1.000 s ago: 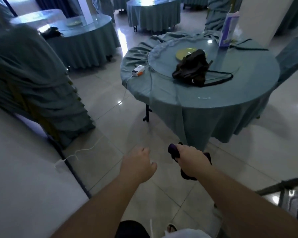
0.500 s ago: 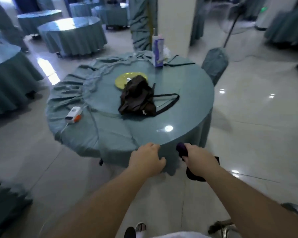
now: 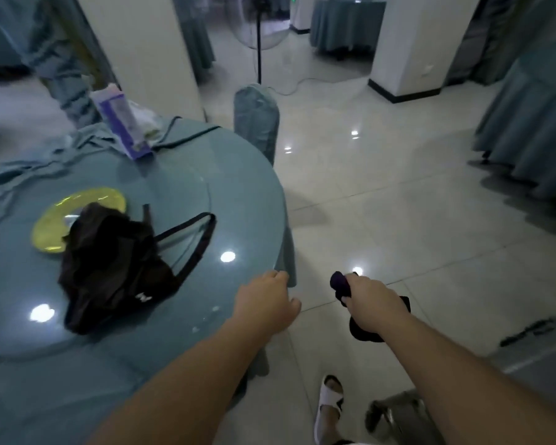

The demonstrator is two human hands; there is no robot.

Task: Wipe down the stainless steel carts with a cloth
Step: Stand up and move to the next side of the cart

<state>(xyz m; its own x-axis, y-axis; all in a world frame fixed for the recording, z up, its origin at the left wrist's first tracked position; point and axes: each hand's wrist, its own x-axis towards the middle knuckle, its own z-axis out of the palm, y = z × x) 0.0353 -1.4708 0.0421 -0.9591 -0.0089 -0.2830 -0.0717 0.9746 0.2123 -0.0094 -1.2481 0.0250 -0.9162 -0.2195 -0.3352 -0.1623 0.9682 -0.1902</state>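
My right hand (image 3: 374,303) is closed around a dark purple cloth (image 3: 341,284), which bunches out above and below the fist over the tiled floor. My left hand (image 3: 265,301) hangs loosely curled and holds nothing, right at the near edge of a round table. A corner of a stainless steel cart (image 3: 398,412) shows at the bottom, under my right forearm; most of it is out of view.
The round table (image 3: 231,187) with a teal cloth and glass top carries a dark bag (image 3: 109,264), a yellow plate (image 3: 61,216) and a purple carton (image 3: 122,123). A covered chair (image 3: 256,117), white pillars (image 3: 414,43) and a standing fan (image 3: 259,36) lie ahead. My sandalled foot (image 3: 329,399) is on the floor.
The view has swung right and moved closer to the table, which now fills the left side. Both hands keep their pose, the right one still gripping the cloth.
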